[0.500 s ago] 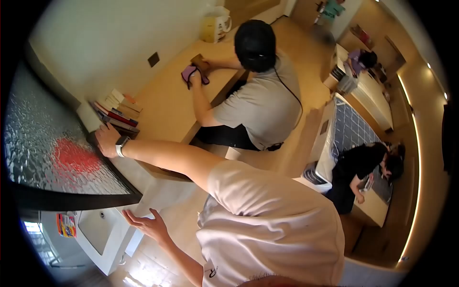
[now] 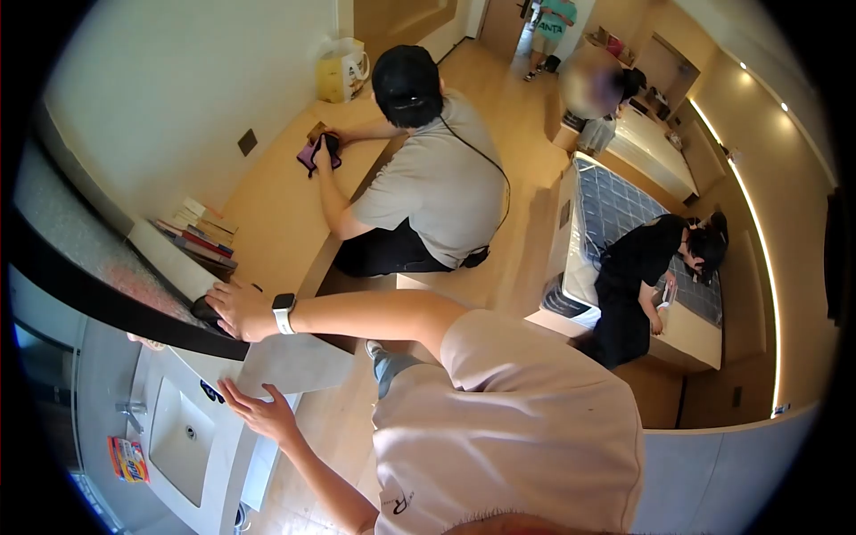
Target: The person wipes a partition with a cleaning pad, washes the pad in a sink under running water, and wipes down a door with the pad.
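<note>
My right hand (image 2: 242, 310), with a white-banded watch on the wrist, reaches across to the black-framed panel of textured glass (image 2: 134, 290). Its fingers curl over a small dark rounded object (image 2: 207, 312) at the panel's end, beside a pale ledge; what this object is cannot be made out. My left hand (image 2: 260, 412) is lower, palm turned sideways, fingers apart and holding nothing. Just beyond its fingertips, a small dark blue item (image 2: 211, 390) lies by the edge of the white washbasin counter (image 2: 227, 446).
Books (image 2: 196, 239) stand on the wooden desk (image 2: 276, 192), where a seated person (image 2: 446, 187) handles a purple-and-black item (image 2: 318, 153). An orange detergent pack (image 2: 129, 459) lies by the basin. Another person (image 2: 637, 285) leans over a bed (image 2: 615, 192); others are farther back.
My view has turned, showing more of the basin and less of the textured glass. My right hand has shifted down and right along the panel's edge. My left hand stays spread.
</note>
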The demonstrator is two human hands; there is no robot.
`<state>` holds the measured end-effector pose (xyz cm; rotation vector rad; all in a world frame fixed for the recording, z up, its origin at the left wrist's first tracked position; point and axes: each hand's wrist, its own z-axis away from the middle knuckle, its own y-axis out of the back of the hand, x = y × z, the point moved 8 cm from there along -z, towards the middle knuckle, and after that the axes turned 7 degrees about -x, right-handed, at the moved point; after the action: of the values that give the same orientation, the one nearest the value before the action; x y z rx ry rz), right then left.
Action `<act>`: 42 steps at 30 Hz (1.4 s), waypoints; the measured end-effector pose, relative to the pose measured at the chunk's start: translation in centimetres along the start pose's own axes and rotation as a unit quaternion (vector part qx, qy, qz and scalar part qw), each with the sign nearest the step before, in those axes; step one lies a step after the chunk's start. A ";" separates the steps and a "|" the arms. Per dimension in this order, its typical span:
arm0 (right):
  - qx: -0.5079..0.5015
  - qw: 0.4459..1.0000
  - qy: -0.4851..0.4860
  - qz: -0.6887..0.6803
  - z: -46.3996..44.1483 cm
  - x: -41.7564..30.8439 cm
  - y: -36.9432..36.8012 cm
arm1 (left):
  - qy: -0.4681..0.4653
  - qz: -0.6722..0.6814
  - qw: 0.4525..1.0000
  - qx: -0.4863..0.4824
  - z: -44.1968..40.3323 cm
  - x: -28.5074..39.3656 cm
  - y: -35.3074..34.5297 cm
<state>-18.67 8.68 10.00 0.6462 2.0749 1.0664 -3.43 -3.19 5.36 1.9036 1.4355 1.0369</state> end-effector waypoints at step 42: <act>0.117 0.993 -0.002 0.022 -25.2 9.1 -8.8 | 0.045 0.078 0.990 0.106 1.1 -2.5 -6.6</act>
<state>-44.73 -1.98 9.70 0.8124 2.2111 0.8505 -6.49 -3.65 -1.14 2.1751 1.5191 1.0917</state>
